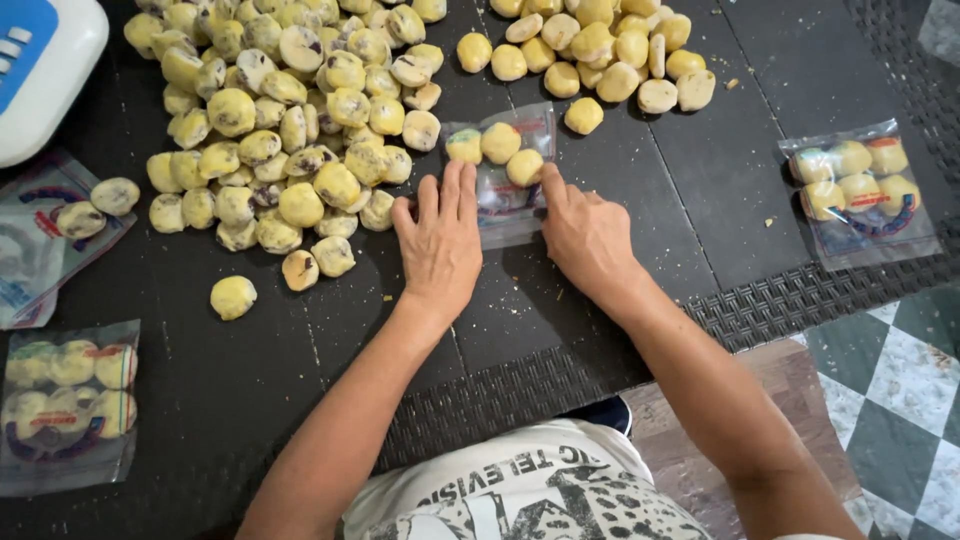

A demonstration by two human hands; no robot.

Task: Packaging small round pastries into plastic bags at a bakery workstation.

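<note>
Left hand (440, 245) and right hand (585, 238), fingers flat, press a clear plastic bag (503, 175) holding three round yellow cookies (500, 143); neither hand clenches.

Even, soft overhead light, faint shadows (slight glare on plastic), mostly sharp.

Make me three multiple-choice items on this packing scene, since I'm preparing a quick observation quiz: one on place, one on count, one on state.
1. Where does the clear bag under both hands lie?
A. between the two pastry heaps
B. on the tiled floor
C. on the white device

2. How many yellow pastries does it hold?
A. three
B. six
C. none

3. How do the hands rest?
A. flat on the bag
B. raised in the air
C. clenched in fists

Answers: 1 A, heaps lie either side; 2 A, three show inside; 3 A, left hand and right hand press fingers onto it.
</note>
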